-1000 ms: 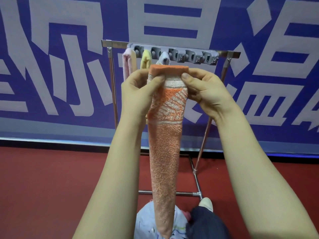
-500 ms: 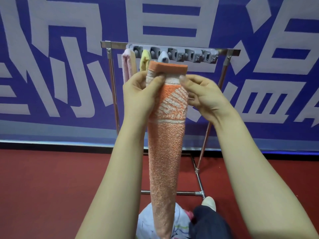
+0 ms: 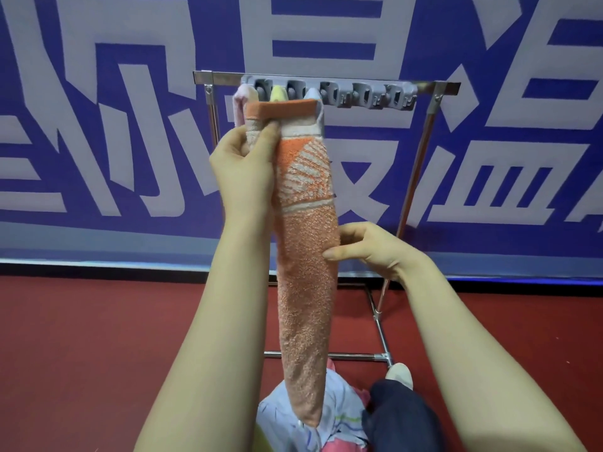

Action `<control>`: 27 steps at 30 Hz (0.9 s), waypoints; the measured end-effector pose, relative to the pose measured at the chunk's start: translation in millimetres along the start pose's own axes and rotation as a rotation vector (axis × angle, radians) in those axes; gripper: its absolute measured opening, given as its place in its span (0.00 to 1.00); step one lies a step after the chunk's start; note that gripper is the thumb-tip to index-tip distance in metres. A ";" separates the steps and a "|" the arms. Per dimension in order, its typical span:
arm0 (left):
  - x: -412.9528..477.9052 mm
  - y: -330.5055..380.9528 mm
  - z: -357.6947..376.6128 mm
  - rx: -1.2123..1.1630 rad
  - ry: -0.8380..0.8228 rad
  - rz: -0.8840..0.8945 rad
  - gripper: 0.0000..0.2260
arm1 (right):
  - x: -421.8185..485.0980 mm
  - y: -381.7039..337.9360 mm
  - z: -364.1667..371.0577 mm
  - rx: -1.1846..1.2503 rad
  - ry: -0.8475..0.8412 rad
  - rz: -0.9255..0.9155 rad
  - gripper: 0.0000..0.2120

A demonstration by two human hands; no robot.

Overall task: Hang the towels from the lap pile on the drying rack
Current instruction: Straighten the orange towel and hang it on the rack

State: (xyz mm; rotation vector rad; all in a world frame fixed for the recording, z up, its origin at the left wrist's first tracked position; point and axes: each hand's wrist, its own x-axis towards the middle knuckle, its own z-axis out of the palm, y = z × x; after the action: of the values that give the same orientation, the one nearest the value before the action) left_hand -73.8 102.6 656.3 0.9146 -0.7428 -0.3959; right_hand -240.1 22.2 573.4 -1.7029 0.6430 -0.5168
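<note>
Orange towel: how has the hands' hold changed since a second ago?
The right hand let go of the orange towel at its top edge and moved down to grip its middle. The left hand still pinches the top; the towel still hangs over the lap pile.

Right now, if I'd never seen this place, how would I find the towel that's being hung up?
Find the metal drying rack before the big blue wall. In front of its grey clip strip, the left hand and right hand hold one long orange towel. Its colour and white stripes set it apart; the pink towel, yellow towel and pale towel behind it are clipped up.
</note>
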 end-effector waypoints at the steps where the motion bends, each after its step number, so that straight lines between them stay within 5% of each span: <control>1: 3.1 -2.2 -3.5 -0.028 0.040 -0.043 0.06 | -1.9 -2.6 -0.6 0.034 0.003 -0.015 0.10; 4: 13.5 -11.9 -15.6 -0.082 0.109 -0.255 0.13 | -6.5 -17.2 -3.4 0.201 0.065 -0.071 0.09; 10: 15.4 -33.0 -31.8 0.348 0.028 -0.631 0.22 | 1.9 -45.4 -22.7 0.165 0.163 -0.097 0.11; 13: 7.0 -38.0 -38.3 0.716 0.005 -0.501 0.25 | 4.8 -49.7 -27.4 -0.001 0.145 -0.039 0.08; 16: 1.4 -33.2 -31.0 0.550 -0.305 -0.297 0.09 | 5.1 -49.1 -26.4 -0.134 0.053 0.014 0.06; 20: -5.1 -28.9 -18.9 0.514 -0.816 -0.323 0.11 | -5.2 -50.1 -27.8 -0.218 -0.090 0.052 0.09; 27: -12.1 -47.5 -7.7 0.543 -1.016 -0.393 0.15 | -21.9 -52.4 -46.4 -0.287 -0.130 0.041 0.09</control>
State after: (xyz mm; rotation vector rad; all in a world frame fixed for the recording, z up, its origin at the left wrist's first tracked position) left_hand -76.8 87.4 609.1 1.3799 -1.6567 -1.0781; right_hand -278.9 11.3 634.6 -1.9703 0.6809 -0.2912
